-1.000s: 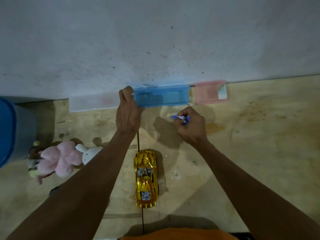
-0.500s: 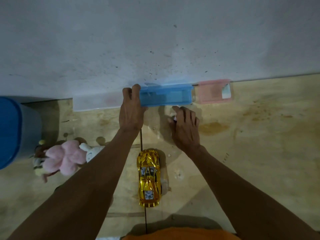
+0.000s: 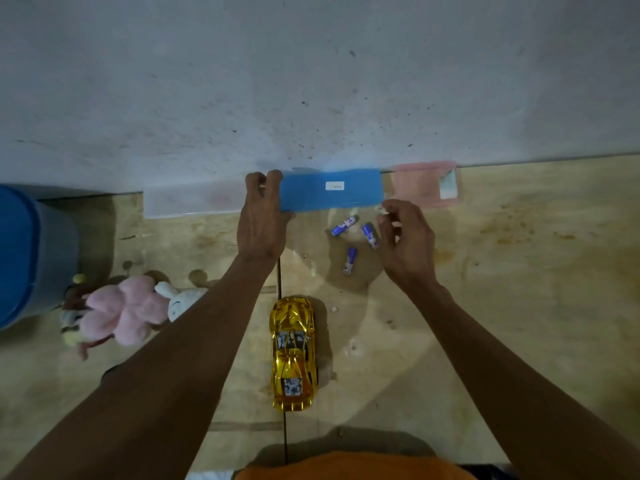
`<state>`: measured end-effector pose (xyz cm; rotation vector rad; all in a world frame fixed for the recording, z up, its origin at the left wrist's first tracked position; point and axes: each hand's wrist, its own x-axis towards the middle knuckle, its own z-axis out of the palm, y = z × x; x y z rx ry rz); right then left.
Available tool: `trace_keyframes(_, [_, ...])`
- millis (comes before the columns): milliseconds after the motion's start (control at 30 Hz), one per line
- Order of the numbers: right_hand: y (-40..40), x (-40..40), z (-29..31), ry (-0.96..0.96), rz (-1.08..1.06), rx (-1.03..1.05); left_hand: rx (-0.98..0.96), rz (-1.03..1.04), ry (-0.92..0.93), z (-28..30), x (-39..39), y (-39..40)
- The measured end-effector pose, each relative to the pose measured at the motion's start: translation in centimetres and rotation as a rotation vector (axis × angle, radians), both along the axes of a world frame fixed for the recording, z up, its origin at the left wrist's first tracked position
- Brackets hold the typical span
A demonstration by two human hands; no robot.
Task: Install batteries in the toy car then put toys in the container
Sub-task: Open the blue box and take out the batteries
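A shiny gold toy car [image 3: 293,353] rests on the wooden floor between my forearms, nose pointing away from me. Three small blue and white batteries [image 3: 350,260] lie loose on the floor beyond it. My left hand [image 3: 262,216] grips the left end of a small blue plastic box [image 3: 331,190] that leans against the wall, its labelled face toward me. My right hand [image 3: 407,242] hovers just right of the batteries, fingers curled and apart, holding nothing. A pink plush rabbit [image 3: 122,313] lies at the left with a white plush [image 3: 181,299] beside it.
A large blue container [image 3: 24,251] stands at the far left edge. A clear plastic box [image 3: 192,202] and a pink plastic box [image 3: 424,183] sit against the grey wall on either side of the blue box. An orange garment [image 3: 349,467] shows at the bottom.
My right hand held a battery, moved toward the blue box, and now it is empty. Three batteries now lie on the floor. The blue box has tipped so its labelled face shows.
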<state>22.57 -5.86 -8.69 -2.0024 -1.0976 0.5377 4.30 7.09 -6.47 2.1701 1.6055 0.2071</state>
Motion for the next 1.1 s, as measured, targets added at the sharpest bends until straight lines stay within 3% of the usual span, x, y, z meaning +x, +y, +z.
trace_keyframes(100, [1.3,0.3,0.8,-0.171,0.052,0.072,0.008,-0.033,0.037,-0.3,-0.3,0.1])
trace_keyframes(233, [3.0,0.6,-0.2,-0.384,0.272,0.002,-0.002,-0.077,0.090,-0.5,-0.5,0.2])
trace_keyframes(367, [3.5,1.2,-2.2,-0.536,0.333,-0.017,-0.009,-0.099,0.116,-0.4,-0.5,0.4])
trace_keyframes(767, [2.2,-1.7,-5.3,-0.464,0.227,-0.014,-0.007,-0.124,0.180,-1.6,-0.9,-0.7])
trace_keyframes(1100, [2.1,-1.3,-4.1,-0.488,0.285,-0.102,-0.073,-0.046,0.061,-1.1,-0.6,-0.5])
